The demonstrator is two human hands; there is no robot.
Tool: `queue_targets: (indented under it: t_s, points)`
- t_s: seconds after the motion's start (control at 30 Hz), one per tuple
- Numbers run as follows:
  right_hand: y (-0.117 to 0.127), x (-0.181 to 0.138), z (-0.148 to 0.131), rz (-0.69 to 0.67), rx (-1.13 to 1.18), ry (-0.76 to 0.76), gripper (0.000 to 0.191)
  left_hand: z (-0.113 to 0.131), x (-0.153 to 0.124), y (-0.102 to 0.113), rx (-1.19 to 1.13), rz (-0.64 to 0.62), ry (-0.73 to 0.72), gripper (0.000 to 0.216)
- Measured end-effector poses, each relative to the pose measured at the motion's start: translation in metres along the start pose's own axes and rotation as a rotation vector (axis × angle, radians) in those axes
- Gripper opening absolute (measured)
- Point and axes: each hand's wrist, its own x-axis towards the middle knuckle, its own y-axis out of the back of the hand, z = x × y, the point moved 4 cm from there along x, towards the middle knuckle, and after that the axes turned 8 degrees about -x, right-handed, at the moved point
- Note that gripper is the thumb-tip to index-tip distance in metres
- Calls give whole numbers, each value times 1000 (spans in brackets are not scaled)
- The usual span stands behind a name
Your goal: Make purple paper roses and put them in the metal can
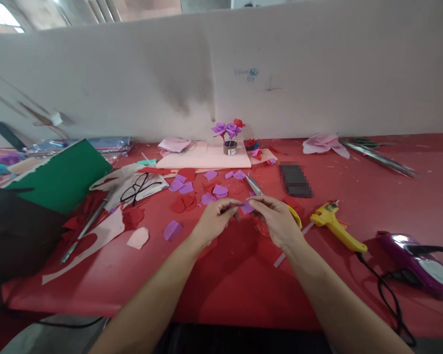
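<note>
Between my two hands is a small purple petal-shaped piece (247, 208). My right hand (278, 221) pinches it between thumb and fingertips. My left hand (216, 219) is closed too, its fingertips at the petal's left edge. Just behind my right hand lies a pair of scissors (254, 185), blades pointing away; a yellow handle shows beyond the wrist. Loose purple petals (220, 191) and red petals (183, 203) are scattered in front of and left of my hands. A single purple petal (173, 230) lies nearer me on the left.
Right of my hands are a yellow glue gun (332, 226), a dark phone (296, 180) and a purple corded device (419, 263). A small pot of felt flowers (230, 147) stands at the back. Glasses (139, 189), a metal rod (86, 226) and a green sheet (64, 174) lie left.
</note>
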Motion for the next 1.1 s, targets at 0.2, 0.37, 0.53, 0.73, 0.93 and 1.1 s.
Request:
queue_targets:
  t_s: [0.2,0.37,0.53,0.73,0.93,1.1]
  points:
    - [-1,0,1,-40,-7,17,12,-4,1,0,-137,-30,99,31]
    - [-7,-4,-2,-130,-82,29,14,-5,-2,-1,-238,-129,252,36]
    - [-8,-5,-4,-137,-134,66,15,-7,-2,0,-260,-171,349,36]
    - [-8,-4,-2,-173,-100,62,16,-8,0,3,-316,-134,362,32]
    - [-8,-4,-2,-165,-54,50,13,-2,-2,4,-236,-99,298,22]
    - [-8,-4,-1,-129,-77,38,14,1,-1,4,-141,-37,193,15]
